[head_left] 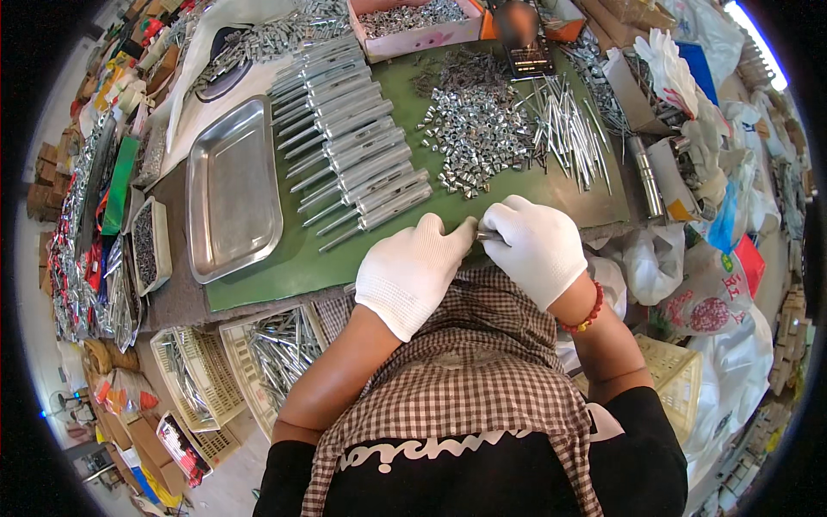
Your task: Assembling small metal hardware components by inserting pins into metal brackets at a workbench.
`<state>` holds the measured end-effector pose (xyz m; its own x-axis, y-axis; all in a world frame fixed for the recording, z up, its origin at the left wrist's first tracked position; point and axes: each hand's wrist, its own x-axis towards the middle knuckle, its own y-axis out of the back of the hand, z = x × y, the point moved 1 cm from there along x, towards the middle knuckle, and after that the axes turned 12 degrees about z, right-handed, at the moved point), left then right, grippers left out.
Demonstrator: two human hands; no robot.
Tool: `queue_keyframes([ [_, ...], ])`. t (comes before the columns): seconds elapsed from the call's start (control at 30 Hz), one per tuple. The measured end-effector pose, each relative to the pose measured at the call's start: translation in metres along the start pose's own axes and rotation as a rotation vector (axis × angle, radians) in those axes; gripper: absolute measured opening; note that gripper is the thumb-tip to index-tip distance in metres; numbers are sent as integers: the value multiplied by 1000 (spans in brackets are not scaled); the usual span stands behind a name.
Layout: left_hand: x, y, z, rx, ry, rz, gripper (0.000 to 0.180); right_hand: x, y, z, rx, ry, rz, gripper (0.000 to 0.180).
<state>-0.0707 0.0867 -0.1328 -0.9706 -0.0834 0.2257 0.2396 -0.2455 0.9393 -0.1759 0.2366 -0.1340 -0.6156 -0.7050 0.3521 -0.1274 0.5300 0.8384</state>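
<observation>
In front of my apron, both hands wear white knit gloves and meet at the fingertips. My right hand (534, 248) is closed, pinching a small grey metal piece (489, 235) whose end shows between thumb and finger. My left hand (415, 269) is curled closed beside it, its fingertips by that piece; what lies inside its grip is hidden. Just beyond my left hand, a row of silver metal tubes with thin rods (366, 164) lies on the green mat (267, 280). Past my right hand are a heap of small silver sleeves (474, 129) and a pile of long thin metal pins (573, 138).
An metal tray (233, 189) lies left of the tubes. A pink box (418, 43) of small fittings stands at the back, near dark small parts (469, 69). Baskets of metal rods (280, 353) sit below the table's left edge. A metal cylinder (646, 177) and plastic bags (655, 263) are at right.
</observation>
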Motion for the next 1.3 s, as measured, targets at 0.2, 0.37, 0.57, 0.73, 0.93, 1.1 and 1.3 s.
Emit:
queue_keyframes([
  [0.2,0,-3,-2,-8,44,16,28,11,6,4,254,-160,47,15],
  [0.37,2,0,0,-19,48,10,22,22,-28,5,1851,-620,325,51],
  [0.57,6,2,5,-33,60,-39,19,24,-45,4,1966,-537,375,56],
  [0.73,8,-1,0,-27,1,-14,15,19,-50,-5,1486,-474,407,58],
  [0.93,24,-7,28,14,63,-39,19,14,-57,21,1417,-708,677,40],
  [1.1,15,-30,13,-54,38,59,18,21,-54,23,1654,-497,514,49],
  [1.3,-121,2,-36,-55,281,483,21,14,-42,43,1817,-450,278,51],
])
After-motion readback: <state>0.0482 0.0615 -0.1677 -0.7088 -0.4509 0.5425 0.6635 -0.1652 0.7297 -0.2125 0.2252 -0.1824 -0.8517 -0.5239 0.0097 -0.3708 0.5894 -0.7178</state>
